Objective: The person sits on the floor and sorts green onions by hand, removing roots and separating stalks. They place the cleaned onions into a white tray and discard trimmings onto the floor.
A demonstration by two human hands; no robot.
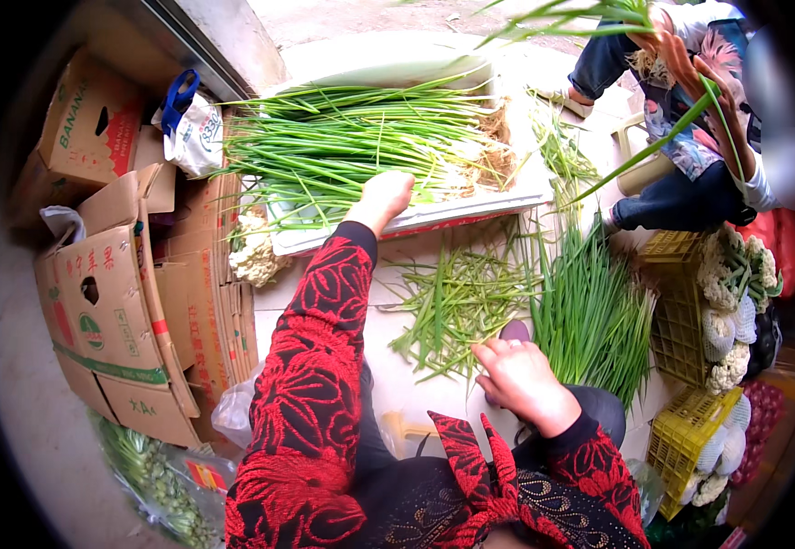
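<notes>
Green onions [342, 130] lie in a white foam box [466, 213], their roots towards the right. My left hand [387, 195] reaches over the box's near edge with its fingers at the onions; whether it grips any is hidden. My right hand [524, 381] is low before my knees, its fingers bent and close together, and what lies under them cannot be told. Loose trimmed onion leaves [445, 309] are scattered on the tiled floor just beyond it. To its right lies a large bunch of green onions [586, 316].
A person [692, 137] sits at the upper right, holding green onions. Cardboard boxes [113, 302] and a white bag [195, 141] stand at left, near a cauliflower [255, 250]. Yellow crates [692, 439] with cauliflowers [730, 367] line the right. Bagged greens [157, 480] lie lower left.
</notes>
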